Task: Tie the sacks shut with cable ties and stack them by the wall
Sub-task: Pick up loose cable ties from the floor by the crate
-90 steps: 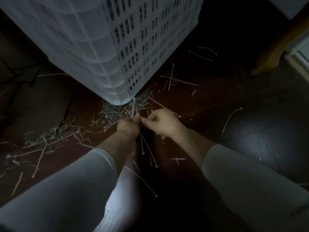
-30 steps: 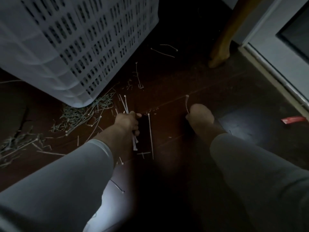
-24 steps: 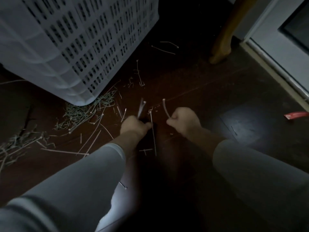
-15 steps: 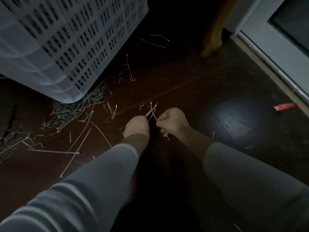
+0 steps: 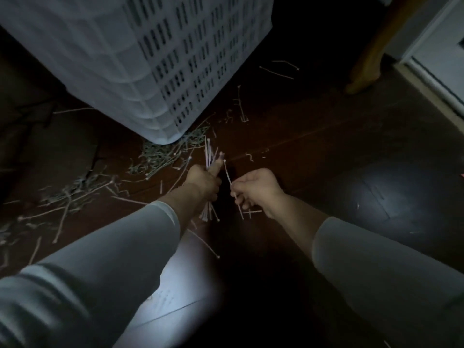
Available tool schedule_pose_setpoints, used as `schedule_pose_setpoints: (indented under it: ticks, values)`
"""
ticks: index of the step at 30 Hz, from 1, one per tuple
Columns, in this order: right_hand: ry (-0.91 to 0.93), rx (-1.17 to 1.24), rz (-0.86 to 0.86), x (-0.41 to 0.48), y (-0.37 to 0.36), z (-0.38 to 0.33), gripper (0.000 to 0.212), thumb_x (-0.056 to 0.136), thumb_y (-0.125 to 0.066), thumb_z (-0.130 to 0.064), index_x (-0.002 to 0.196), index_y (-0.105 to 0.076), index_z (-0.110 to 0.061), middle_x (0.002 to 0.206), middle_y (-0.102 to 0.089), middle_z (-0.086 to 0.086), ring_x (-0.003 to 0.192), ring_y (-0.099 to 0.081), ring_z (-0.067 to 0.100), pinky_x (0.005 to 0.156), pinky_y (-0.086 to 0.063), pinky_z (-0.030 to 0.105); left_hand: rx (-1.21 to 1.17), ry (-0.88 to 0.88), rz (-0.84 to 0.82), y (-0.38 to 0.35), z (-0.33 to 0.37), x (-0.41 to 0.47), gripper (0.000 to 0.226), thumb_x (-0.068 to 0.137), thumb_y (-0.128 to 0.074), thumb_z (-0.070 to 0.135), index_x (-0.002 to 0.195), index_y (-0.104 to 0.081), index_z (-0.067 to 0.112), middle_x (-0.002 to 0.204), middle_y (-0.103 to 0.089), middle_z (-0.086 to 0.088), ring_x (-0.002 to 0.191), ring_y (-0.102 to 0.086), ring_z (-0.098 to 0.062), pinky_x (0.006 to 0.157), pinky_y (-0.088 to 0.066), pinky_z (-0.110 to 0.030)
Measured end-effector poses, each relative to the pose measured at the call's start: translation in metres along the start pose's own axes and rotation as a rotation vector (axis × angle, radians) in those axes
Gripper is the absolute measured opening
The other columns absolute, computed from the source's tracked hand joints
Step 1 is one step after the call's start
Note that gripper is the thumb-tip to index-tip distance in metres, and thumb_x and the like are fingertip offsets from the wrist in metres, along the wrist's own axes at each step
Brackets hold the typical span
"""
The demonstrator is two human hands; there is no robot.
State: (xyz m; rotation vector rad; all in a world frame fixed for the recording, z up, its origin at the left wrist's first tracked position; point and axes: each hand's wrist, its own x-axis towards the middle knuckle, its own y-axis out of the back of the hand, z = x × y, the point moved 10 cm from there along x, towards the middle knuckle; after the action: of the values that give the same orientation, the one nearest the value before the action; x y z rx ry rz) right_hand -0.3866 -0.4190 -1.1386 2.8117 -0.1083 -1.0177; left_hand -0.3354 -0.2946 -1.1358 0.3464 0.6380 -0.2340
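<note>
Two hands, touching a moment ago, now sit just apart: left hand (image 5: 204, 180) fisted round a bundle of cable ties (image 5: 209, 156), right hand (image 5: 256, 188) pinching a single tie (image 5: 228, 175) beside it. Gathering likely continues; no sacks visible. Ties: thin, pale, stiff plastic strips, also strewn over glossy dark floor (image 5: 301, 146) beyond both hands.

Dim home room: dark plank floor (image 5: 313, 136), wooden furniture leg (image 5: 369, 59), white door frame (image 5: 431, 46), vented plastic crate (image 5: 140, 54).

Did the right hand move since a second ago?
Yes. The right hand, pinching one cable tie, has come left, away from the wooden leg and nearer the white crate.
</note>
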Motion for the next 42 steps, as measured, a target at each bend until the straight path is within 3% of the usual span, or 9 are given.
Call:
schedule_pose_setpoints:
  ticks: [4,9,14,16,20,23,29,35,42]
  values:
    - [0.122,-0.094,-0.073,0.004,-0.053,-0.029,0.018,0.085,-0.058,0.0,0.071,-0.061,-0.009,0.061,-0.059,0.007,0.046,-0.053,0.012,0.04,-0.043,0.021,-0.05,-0.004,0.131,0.051,-0.01,-0.011,0.032,0.092,-0.053,0.04,0.074,-0.051,0.014,0.063,-0.049,-0.003,0.05,-0.043,-0.015,0.035,-0.038,-0.02]
    - [0.204,-0.156,-0.16,0.024,-0.102,-0.052,0.022,0.091,-0.055,-0.002,0.072,-0.058,-0.013,0.065,-0.058,0.006,0.04,-0.054,0.004,0.037,-0.045,0.02,-0.085,-0.046,0.305,0.129,-0.029,-0.017,0.039,0.097,-0.047,0.033,0.062,-0.052,0.016,0.055,-0.048,-0.005,0.046,-0.043,-0.019,0.041,-0.033,-0.019]
    - [0.519,-0.957,-0.037,0.049,-0.12,-0.087,0.023,0.093,-0.052,-0.012,0.111,-0.066,-0.015,0.116,-0.062,0.007,0.105,-0.059,0.027,0.09,-0.049,0.041,-0.116,0.04,0.498,0.205,-0.06,-0.027,0.04,0.099,-0.043,0.03,0.062,-0.046,0.014,0.057,-0.047,-0.006,0.044,-0.045,-0.019,0.04,-0.039,-0.021]
    - [0.634,-1.214,-0.103,0.047,-0.146,-0.094,0.028,0.094,-0.048,-0.008,0.117,-0.061,-0.017,0.123,-0.052,0.01,0.111,-0.054,0.031,0.09,-0.047,0.04,-0.045,0.083,0.531,0.223,-0.069,-0.031,0.038,0.099,-0.043,0.032,0.064,-0.045,0.015,0.066,-0.049,-0.011,0.05,-0.05,-0.023,0.049,-0.046,-0.027]
    - [0.751,-1.63,-0.163,0.041,-0.18,-0.091,0.03,0.093,-0.039,0.002,0.115,-0.057,-0.005,0.121,-0.05,0.015,0.11,-0.054,0.034,0.073,-0.043,0.037,0.168,0.071,0.544,0.241,-0.067,-0.033,0.029,0.089,-0.058,0.038,0.075,-0.057,0.012,0.059,-0.047,-0.008,0.047,-0.044,-0.022,0.049,-0.035,-0.024]
    - [0.749,-1.809,-0.163,0.044,-0.182,-0.085,0.029,0.093,-0.041,-0.001,0.117,-0.057,-0.003,0.121,-0.052,0.014,0.109,-0.056,0.034,0.074,-0.047,0.04,0.567,-0.016,0.438,0.22,-0.044,-0.031,0.015,0.084,-0.064,0.017,0.096,-0.067,0.009,0.08,-0.061,-0.013,0.078,-0.061,-0.025,0.066,-0.037,-0.025]
    - [0.656,-1.668,-0.114,0.048,-0.147,-0.091,0.028,0.089,-0.053,-0.021,0.112,-0.055,-0.006,0.115,-0.058,0.012,0.106,-0.057,0.031,0.068,-0.037,0.033,0.903,-0.073,0.172,0.16,-0.044,-0.007,0.029,0.083,-0.068,0.016,0.108,-0.063,0.003,0.113,-0.063,-0.02,0.109,-0.058,-0.032,0.086,-0.044,-0.031]
    - [0.552,-1.244,-0.171,0.043,-0.129,-0.081,0.021,0.088,-0.056,-0.019,0.105,-0.065,-0.01,0.102,-0.065,0.011,0.098,-0.06,0.028,0.082,-0.049,0.035,1.051,-0.136,0.101,0.143,-0.043,0.006,0.022,0.086,-0.063,0.023,0.105,-0.066,0.012,0.111,-0.063,-0.017,0.105,-0.058,-0.035,0.084,-0.044,-0.033]
    - [0.714,-1.565,-0.249,0.034,-0.166,-0.068,0.021,0.089,-0.047,-0.001,0.101,-0.063,-0.001,0.107,-0.061,0.014,0.098,-0.059,0.034,0.068,-0.041,0.033,1.153,-0.112,0.036,0.13,-0.059,0.003,0.036,0.091,-0.055,0.024,0.124,-0.052,0.008,0.121,-0.059,-0.019,0.113,-0.055,-0.037,0.091,-0.044,-0.037]
